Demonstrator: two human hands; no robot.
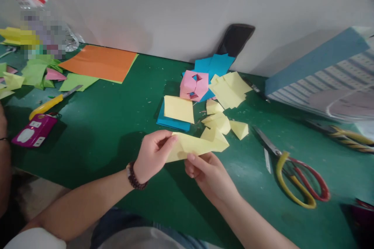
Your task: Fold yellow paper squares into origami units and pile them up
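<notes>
Between my two hands is a strip of folded yellow paper, held above the green table. My left hand pinches its left end between thumb and fingers. Lower down, my right hand grips the bottom edge, thumb on top. Just beyond lie a yellow paper square on blue paper, a pink folded paper box shape and several small folded yellow pieces. A fanned stack of yellow sheets rests beside blue sheets.
Scissors lie open at right, with pliers and a blue-sided box behind. A phone leans on the wall. At left are a yellow cutter, a magenta device, orange paper, a plastic bottle and another person's arm.
</notes>
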